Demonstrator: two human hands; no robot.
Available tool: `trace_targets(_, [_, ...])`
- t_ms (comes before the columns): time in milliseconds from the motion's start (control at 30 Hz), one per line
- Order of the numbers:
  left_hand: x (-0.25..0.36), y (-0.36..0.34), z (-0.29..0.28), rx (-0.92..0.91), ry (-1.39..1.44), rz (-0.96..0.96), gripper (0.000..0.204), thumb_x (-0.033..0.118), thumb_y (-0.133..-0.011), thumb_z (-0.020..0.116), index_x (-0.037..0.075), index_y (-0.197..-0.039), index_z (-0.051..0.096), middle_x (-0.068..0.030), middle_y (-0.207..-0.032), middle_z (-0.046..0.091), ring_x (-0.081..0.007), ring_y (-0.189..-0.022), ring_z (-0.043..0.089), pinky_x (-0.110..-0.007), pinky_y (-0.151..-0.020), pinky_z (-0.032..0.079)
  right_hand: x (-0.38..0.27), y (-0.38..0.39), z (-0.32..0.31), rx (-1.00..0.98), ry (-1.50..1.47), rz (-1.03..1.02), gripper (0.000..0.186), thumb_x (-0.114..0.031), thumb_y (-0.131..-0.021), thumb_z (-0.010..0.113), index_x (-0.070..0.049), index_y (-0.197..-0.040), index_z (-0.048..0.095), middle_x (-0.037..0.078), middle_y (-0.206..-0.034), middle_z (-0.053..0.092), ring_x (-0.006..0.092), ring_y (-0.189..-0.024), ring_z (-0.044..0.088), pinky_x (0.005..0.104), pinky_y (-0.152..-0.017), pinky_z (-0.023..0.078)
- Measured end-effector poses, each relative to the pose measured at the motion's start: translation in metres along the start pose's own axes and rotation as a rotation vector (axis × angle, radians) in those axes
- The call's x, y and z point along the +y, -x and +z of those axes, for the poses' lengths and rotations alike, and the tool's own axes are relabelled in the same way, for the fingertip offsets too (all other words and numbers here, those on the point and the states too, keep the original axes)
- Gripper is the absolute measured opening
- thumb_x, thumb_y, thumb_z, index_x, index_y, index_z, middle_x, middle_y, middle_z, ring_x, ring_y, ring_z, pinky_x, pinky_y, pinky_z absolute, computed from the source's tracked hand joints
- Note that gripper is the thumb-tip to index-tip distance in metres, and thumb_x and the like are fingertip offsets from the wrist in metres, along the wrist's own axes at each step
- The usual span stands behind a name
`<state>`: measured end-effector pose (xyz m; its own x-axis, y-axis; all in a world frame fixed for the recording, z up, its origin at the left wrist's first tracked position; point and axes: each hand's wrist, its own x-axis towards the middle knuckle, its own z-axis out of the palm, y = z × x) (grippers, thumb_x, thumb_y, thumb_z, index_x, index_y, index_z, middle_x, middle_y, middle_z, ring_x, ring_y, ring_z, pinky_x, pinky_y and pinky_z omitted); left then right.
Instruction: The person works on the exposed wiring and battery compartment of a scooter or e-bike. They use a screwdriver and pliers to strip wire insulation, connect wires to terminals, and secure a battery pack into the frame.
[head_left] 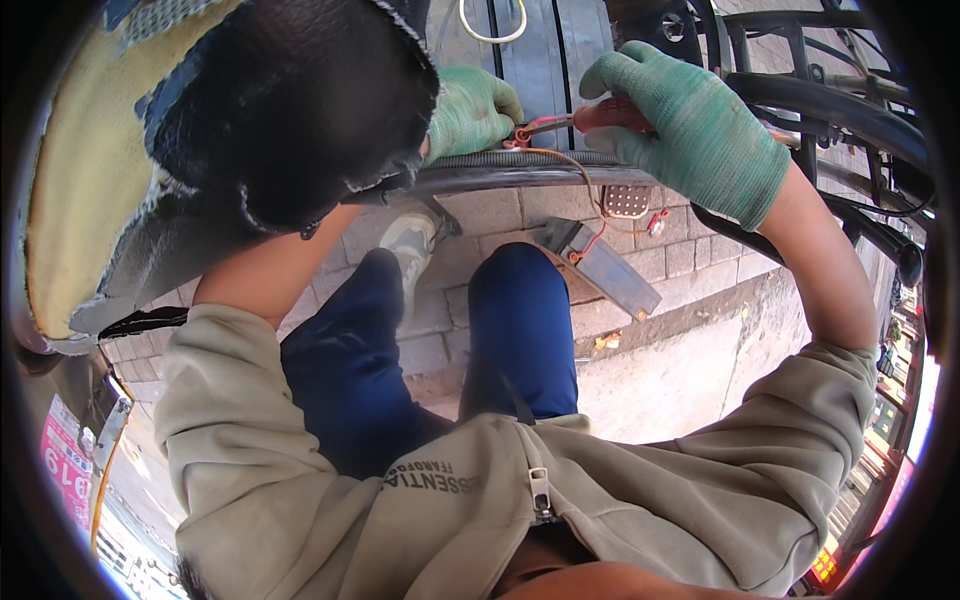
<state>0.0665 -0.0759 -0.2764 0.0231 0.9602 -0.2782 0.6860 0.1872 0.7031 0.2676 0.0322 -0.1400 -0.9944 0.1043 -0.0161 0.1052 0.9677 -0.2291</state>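
Observation:
My right hand (705,130), in a green knit glove, is closed round the red handle of a screwdriver (612,117). The metal shaft points left, and its tip meets a red-covered wire end (518,135) at the near edge of grey batteries (540,75). My left hand (470,112), gloved alike, has its fingers bent against that red-covered wire end and appears to pinch it. A torn black seat (290,110) hides part of the left hand and wrist. From the wire end, a thin brown wire (590,180) runs down over the frame rail.
Below the black frame rail (480,177), a grey battery (605,270) lies on the brick paving with a red wire on it. A dotted pedal (627,201) is beside the rail. Black frame tubes (830,110) fill the right side. A pale wire loop (490,35) rests on the batteries.

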Motion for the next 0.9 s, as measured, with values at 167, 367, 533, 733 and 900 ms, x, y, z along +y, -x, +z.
trace_targets(167, [0.012, 0.009, -0.002, 0.028, -0.073, -0.086, 0.026, 0.025, -0.089, 0.067, 0.011, -0.109, 0.078, -0.0107, -0.094, 0.076, -0.0237, -0.085, 0.071, -0.035, -0.081, 0.054, -0.002, 0.005, -0.005, -0.15, 0.14, -0.171, 0.019, -0.022, -0.092, 0.068, -0.01, -0.105, 0.062, 0.012, -0.092, 0.064, 0.0333, -0.085, 0.069, 0.0424, -0.074, 0.056])
trace_targets(367, [0.014, 0.009, 0.006, -0.049, -0.052, -0.131, 0.027, 0.029, -0.086, 0.069, 0.011, -0.104, 0.079, -0.0126, -0.095, 0.076, -0.0281, -0.087, 0.07, -0.038, -0.084, 0.054, -0.001, -0.004, 0.0, -0.15, -0.015, 0.091, 0.015, -0.018, -0.092, 0.068, -0.008, -0.101, 0.062, 0.011, -0.093, 0.064, 0.0317, -0.084, 0.069, 0.0416, -0.074, 0.055])
trace_targets(533, [-0.003, 0.009, 0.011, 0.038, 0.018, -0.028, 0.027, 0.025, -0.085, 0.07, 0.011, -0.106, 0.078, -0.0119, -0.098, 0.076, -0.0269, -0.089, 0.071, -0.037, -0.084, 0.054, 0.006, -0.019, -0.012, -0.112, 0.022, -0.178, 0.015, -0.023, -0.094, 0.067, -0.009, -0.1, 0.063, 0.011, -0.094, 0.067, 0.0307, -0.088, 0.07, 0.0398, -0.077, 0.056])
trace_targets(733, [-0.004, 0.006, 0.013, 0.064, 0.094, 0.036, 0.027, 0.024, -0.084, 0.073, 0.012, -0.108, 0.078, -0.0103, -0.099, 0.076, -0.0262, -0.09, 0.071, -0.036, -0.085, 0.054, -0.007, -0.014, 0.0, -0.182, 0.226, -0.092, 0.016, -0.02, -0.093, 0.068, -0.009, -0.104, 0.064, 0.011, -0.095, 0.067, 0.03, -0.089, 0.071, 0.0392, -0.08, 0.056])
trace_targets(900, [0.004, 0.01, 0.013, 0.112, 0.108, -0.015, 0.027, 0.029, -0.085, 0.072, 0.013, -0.106, 0.078, -0.0103, -0.101, 0.076, -0.026, -0.093, 0.072, -0.036, -0.086, 0.054, 0.003, 0.004, -0.004, -0.035, -0.028, -0.089, 0.014, -0.017, -0.09, 0.072, -0.009, -0.1, 0.067, 0.01, -0.09, 0.069, 0.026, -0.083, 0.071, 0.0351, -0.077, 0.058])
